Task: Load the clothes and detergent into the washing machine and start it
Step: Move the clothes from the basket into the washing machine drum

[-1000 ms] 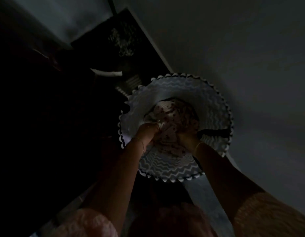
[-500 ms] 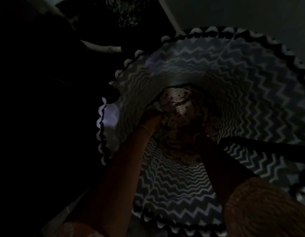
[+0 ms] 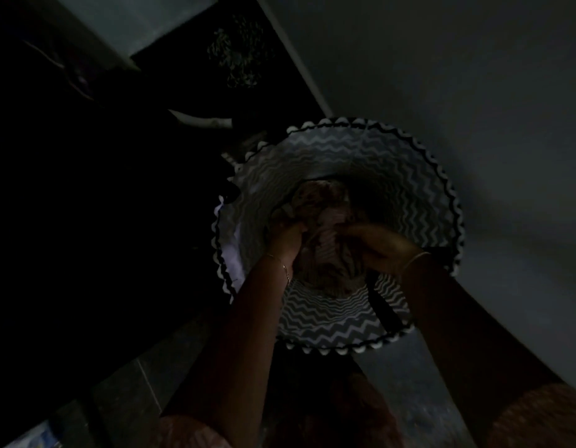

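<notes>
The scene is very dark. A round laundry basket (image 3: 332, 321) with a grey-and-white zigzag lining and a scalloped black-and-white rim stands on the floor below me. Inside it lies a bundle of light, patterned clothes (image 3: 325, 221). My left hand (image 3: 285, 236) grips the bundle's left side. My right hand (image 3: 374, 240) grips its right side. Both hands are inside the basket. No washing machine or detergent can be made out.
A pale wall (image 3: 441, 76) runs along the right, close to the basket. A dark mass (image 3: 86, 221) fills the left, with a pale curved bar (image 3: 202, 121) at its edge. A black basket strap (image 3: 383, 308) hangs inside the rim. Tiled floor (image 3: 134, 383) shows at lower left.
The view has pulled back from the basket, so it looks smaller. Both hands stay on the clothes, and the bundle sits a little higher between them.
</notes>
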`<state>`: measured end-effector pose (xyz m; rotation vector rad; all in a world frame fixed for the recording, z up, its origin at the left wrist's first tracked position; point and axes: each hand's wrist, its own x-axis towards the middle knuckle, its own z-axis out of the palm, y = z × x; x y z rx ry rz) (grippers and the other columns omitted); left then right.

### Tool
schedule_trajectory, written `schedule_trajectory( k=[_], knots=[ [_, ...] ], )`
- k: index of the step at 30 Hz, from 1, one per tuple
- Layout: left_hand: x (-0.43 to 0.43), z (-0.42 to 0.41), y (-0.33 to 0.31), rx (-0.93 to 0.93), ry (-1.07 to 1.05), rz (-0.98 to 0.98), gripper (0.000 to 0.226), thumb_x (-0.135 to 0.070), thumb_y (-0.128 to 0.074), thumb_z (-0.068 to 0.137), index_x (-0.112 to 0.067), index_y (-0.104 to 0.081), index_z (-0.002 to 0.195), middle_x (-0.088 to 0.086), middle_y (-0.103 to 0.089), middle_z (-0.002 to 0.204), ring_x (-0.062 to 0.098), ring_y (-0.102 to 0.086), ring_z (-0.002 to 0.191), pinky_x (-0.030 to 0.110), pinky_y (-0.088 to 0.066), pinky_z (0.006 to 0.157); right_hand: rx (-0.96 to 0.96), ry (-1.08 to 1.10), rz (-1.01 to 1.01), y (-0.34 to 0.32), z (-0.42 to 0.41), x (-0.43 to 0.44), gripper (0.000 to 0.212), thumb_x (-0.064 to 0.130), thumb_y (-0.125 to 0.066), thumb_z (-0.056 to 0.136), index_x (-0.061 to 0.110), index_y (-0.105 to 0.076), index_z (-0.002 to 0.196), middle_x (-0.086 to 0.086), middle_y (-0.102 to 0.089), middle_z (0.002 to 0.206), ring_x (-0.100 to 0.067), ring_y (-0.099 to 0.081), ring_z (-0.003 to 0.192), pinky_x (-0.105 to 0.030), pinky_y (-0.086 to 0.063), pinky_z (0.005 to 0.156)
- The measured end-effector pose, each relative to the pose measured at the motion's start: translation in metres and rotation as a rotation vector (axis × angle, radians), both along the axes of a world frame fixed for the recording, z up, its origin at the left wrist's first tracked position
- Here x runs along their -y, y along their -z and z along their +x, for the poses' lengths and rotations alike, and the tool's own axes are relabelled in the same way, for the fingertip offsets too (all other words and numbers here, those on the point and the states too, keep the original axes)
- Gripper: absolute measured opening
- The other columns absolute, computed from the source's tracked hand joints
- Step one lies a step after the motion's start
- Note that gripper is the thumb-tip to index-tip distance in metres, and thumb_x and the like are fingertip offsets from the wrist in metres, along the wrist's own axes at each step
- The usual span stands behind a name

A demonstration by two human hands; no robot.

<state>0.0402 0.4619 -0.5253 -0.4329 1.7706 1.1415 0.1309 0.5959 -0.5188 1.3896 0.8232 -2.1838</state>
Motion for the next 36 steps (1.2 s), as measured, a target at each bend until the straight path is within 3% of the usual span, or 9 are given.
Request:
schedule_trajectory(
  k=[6, 10, 12, 15, 19, 21, 26, 31, 36],
  knots=[
    [0.001, 0.015, -0.074, 0.394, -0.164, 0.182, 0.045, -0.048, -0.056, 0.088, -0.014, -0.062, 0.117, 0.015, -0.061, 0.12, 0.031, -0.059, 0.103, 0.046, -0.045, 0.093, -0.263, 0.043, -0.068, -0.087, 0.014, 0.01, 0.038, 0.013, -0.06, 0.077, -0.001, -0.063, 0.112, -0.013, -0.068, 0.105, -0.021, -0.067, 0.092, -0.031, -0.056, 0.082],
    [-0.007, 0.005, -0.122, 0.365, -0.233, 0.226, 0.044, -0.036, -0.058, 0.092, -0.01, -0.054, 0.128, 0.015, -0.06, 0.121, 0.033, -0.059, 0.105, 0.05, -0.053, 0.087, -0.326, -0.017, 0.028, -0.127, 0.014, 0.029, 0.03, 0.008, -0.053, 0.09, -0.001, -0.062, 0.117, -0.016, -0.067, 0.116, -0.025, -0.064, 0.103, -0.035, -0.05, 0.093],
    [-0.006, 0.0, -0.148, 0.32, -0.184, 0.212, 0.028, -0.02, -0.052, 0.095, -0.004, -0.057, 0.117, 0.015, -0.063, 0.096, 0.03, -0.059, 0.087, 0.05, -0.052, 0.082, -0.314, -0.039, 0.059, -0.151, 0.012, 0.038, 0.03, 0.009, -0.051, 0.094, -0.001, -0.061, 0.121, -0.02, -0.061, 0.124, -0.03, -0.056, 0.11, -0.039, -0.041, 0.097],
    [-0.001, -0.006, -0.18, 0.283, -0.112, 0.133, 0.016, -0.009, -0.041, 0.097, -0.008, -0.055, 0.088, 0.011, -0.057, 0.075, 0.024, -0.052, 0.076, 0.047, -0.044, 0.092, -0.307, -0.034, 0.116, -0.18, 0.008, 0.042, 0.029, 0.013, -0.049, 0.094, -0.001, -0.063, 0.115, -0.013, -0.066, 0.105, -0.021, -0.061, 0.088, -0.026, -0.049, 0.077],
    [0.009, -0.007, -0.227, 0.211, -0.105, 0.131, 0.034, -0.012, -0.042, 0.095, -0.008, -0.052, 0.128, 0.015, -0.057, 0.117, 0.026, -0.056, 0.094, 0.038, -0.045, 0.086, -0.218, 0.066, 0.191, -0.223, 0.005, 0.047, 0.025, 0.011, -0.038, 0.095, 0.013, -0.061, 0.087, -0.001, -0.068, 0.066, -0.018, -0.052, 0.056, -0.025, -0.029, 0.052],
    [0.017, -0.005, -0.248, 0.181, -0.097, 0.11, 0.026, -0.009, -0.04, 0.092, -0.008, -0.057, 0.113, 0.014, -0.059, 0.11, 0.025, -0.057, 0.088, 0.034, -0.047, 0.074, -0.168, 0.215, 0.181, -0.237, 0.008, 0.049, 0.029, 0.008, -0.033, 0.096, 0.011, -0.057, 0.08, 0.0, -0.064, 0.053, -0.018, -0.051, 0.043, -0.025, -0.03, 0.047],
    [0.032, 0.001, -0.291, 0.141, -0.028, 0.142, 0.014, -0.013, -0.053, 0.078, -0.009, -0.057, 0.065, 0.014, -0.06, 0.092, 0.028, -0.058, 0.082, 0.032, -0.047, 0.062, -0.05, 0.255, 0.365, -0.273, 0.019, 0.054, 0.029, 0.02, -0.037, 0.095, 0.015, -0.056, 0.073, 0.0, -0.062, 0.071, -0.014, -0.043, 0.054, -0.024, -0.028, 0.051],
    [0.039, 0.002, -0.346, 0.059, 0.02, 0.239, 0.017, -0.004, -0.048, 0.071, -0.005, -0.06, 0.083, 0.019, -0.065, 0.099, 0.034, -0.063, 0.088, 0.035, -0.051, 0.072, -0.102, 0.361, 0.345, -0.321, 0.025, 0.07, 0.038, 0.048, -0.052, 0.086, 0.013, -0.066, 0.086, -0.007, -0.065, 0.081, -0.02, -0.057, 0.069, -0.028, -0.044, 0.066],
    [0.058, -0.01, -0.396, -0.013, 0.021, 0.36, 0.051, -0.006, -0.056, 0.046, -0.001, -0.062, 0.096, 0.024, -0.065, 0.111, 0.042, -0.063, 0.1, 0.051, -0.05, 0.09, -0.137, 0.37, 0.416, -0.379, 0.024, 0.09, 0.021, 0.024, -0.061, 0.09, 0.009, -0.06, 0.076, -0.004, -0.058, 0.068, -0.007, -0.049, 0.03, -0.013, -0.031, 0.027]
  ],
)
